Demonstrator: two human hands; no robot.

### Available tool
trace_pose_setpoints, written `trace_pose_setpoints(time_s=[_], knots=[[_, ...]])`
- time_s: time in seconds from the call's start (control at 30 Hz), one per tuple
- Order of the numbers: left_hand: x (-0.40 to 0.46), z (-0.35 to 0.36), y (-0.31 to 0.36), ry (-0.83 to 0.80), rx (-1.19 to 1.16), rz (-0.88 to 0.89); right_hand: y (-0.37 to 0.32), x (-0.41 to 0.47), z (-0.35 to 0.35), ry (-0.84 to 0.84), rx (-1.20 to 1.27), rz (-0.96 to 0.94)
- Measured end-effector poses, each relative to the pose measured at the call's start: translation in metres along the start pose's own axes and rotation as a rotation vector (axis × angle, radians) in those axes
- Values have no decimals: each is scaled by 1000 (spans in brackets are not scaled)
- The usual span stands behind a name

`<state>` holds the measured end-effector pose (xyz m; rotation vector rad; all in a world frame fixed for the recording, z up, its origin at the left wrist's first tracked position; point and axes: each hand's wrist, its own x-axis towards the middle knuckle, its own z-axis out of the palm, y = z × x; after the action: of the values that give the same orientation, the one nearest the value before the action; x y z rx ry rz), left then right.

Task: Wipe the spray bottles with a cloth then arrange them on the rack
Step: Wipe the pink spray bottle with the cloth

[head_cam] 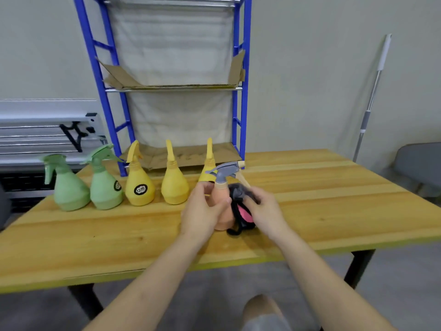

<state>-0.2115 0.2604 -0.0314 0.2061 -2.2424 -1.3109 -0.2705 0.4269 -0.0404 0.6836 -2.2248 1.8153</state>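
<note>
The left hand (204, 211) grips a peach spray bottle (220, 201) while the right hand (265, 206) presses a dark cloth (239, 211) against it.
</note>
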Motion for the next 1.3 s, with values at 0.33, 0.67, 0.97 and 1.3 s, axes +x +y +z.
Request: trace_pose_setpoints(time_s=[0.33, 0.67, 0.97, 1.3], knots=[[17, -39, 21, 16, -99, 127, -15, -31, 5, 121, 63, -35], [29, -50, 18, -108, 1, 218, -35, -26, 52, 247, 31, -131], [31, -44, 16, -118, -136, 187, -9, -33, 27, 47, -298, 31], [28, -44, 19, -140, -184, 141, -37, -17, 52, 111, -175, -10]])
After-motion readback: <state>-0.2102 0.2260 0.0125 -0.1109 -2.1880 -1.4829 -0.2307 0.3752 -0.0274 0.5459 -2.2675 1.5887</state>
